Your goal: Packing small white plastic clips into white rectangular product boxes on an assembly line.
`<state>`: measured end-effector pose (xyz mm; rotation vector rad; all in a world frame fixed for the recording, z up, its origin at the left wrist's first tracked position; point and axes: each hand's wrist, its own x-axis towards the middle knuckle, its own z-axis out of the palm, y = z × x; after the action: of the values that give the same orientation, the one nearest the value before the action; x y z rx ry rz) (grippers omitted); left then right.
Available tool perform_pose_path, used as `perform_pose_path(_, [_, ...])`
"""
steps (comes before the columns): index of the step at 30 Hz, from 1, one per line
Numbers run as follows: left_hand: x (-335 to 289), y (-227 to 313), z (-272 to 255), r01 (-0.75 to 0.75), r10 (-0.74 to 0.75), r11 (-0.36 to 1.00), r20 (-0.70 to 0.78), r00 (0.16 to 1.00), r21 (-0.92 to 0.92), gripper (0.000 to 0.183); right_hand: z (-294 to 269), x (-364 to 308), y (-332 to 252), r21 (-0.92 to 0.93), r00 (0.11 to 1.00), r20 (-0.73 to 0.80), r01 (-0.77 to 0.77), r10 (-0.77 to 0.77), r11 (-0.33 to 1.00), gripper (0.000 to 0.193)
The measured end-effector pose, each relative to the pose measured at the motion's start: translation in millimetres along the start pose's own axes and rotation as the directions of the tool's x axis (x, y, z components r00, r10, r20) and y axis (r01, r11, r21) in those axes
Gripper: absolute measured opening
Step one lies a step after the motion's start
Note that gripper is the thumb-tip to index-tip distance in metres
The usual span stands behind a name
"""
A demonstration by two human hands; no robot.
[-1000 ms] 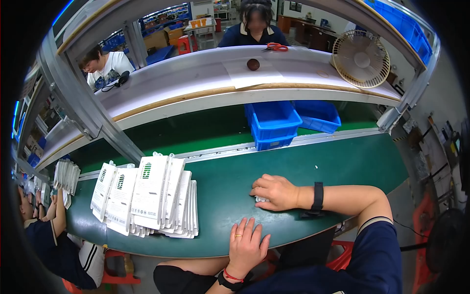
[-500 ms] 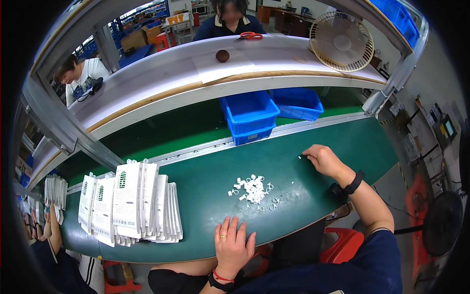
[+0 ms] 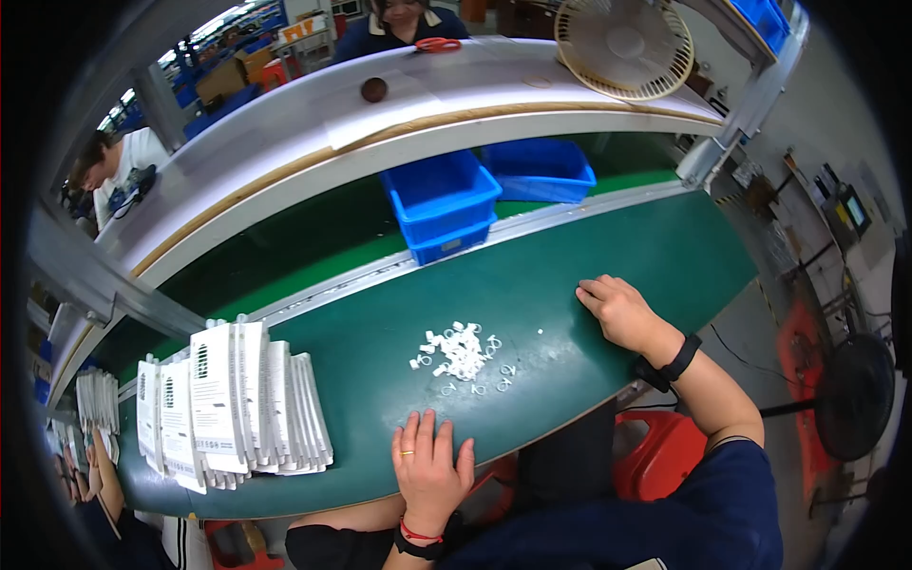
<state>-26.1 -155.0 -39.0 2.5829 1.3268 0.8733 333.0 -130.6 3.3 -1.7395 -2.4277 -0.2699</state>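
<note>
Small white looped pieces point(image 3: 464, 353) lying on green tabletop point(image 3: 551, 256)

Blue bins point(image 3: 451, 222) are standing beyond the pile; printed white packets point(image 3: 218, 404) are overlapping at left, long axes running away from the person. Loose loops are pointing various ways. The left hand point(image 3: 432, 472) is resting near them, fingers apart; the right hand point(image 3: 617, 312) is bending its fingers, grip impossible to tell.

Red-handled scissors point(image 3: 438, 45) lie at 12 o'clock on a white shelf point(image 3: 271, 133), with a round brown object point(image 3: 374, 90) at 11 and a cream fan point(image 3: 624, 46) at 1. Below, stacked blue bins point(image 3: 448, 222) stand near 12; a red stool point(image 3: 655, 456) sits at 4.
</note>
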Motion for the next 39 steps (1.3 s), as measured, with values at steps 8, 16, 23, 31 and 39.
perform_pose_path(8, [-0.2, -1.9, 1.9, -0.020, 0.018, 0.998, 0.023, 1.000, 0.055, 0.035, -2.7, -139.2, 12.9, -0.184, 0.873, -0.162, -0.486, 0.461, 0.855, 0.038])
perform_pose_path(16, [0.9, 2.5, 3.8, -0.033, 0.033, 0.999, 0.011, 0.999, 0.043, 0.033, 21.3, -220.5, 36.1, -0.026, 0.615, -0.342, -0.762, 0.711, 0.647, 0.017])
perform_pose_path(23, [0.4, 2.8, 1.5, -0.023, 0.022, 0.999, 0.014, 1.000, 0.043, 0.034, 0.4, -182.3, 24.0, 0.128, 0.376, -0.457, -0.869, 0.806, 0.478, 0.010])
perform_pose_path(31, [-2.1, -0.5, 1.1, -0.004, 0.005, 1.000, -0.008, 1.000, 0.026, 0.034, -30.4, -47.7, -60.0, 0.177, 0.932, -0.139, -0.310, 0.336, 0.934, 0.034])
perform_pose_path(39, [-2.5, -1.8, 3.9, -0.007, 0.007, 1.000, -0.019, 1.000, -0.005, 0.035, -15.6, 0.8, -78.6, 0.087, 0.996, -0.045, -0.079, 0.083, 0.993, 0.045])
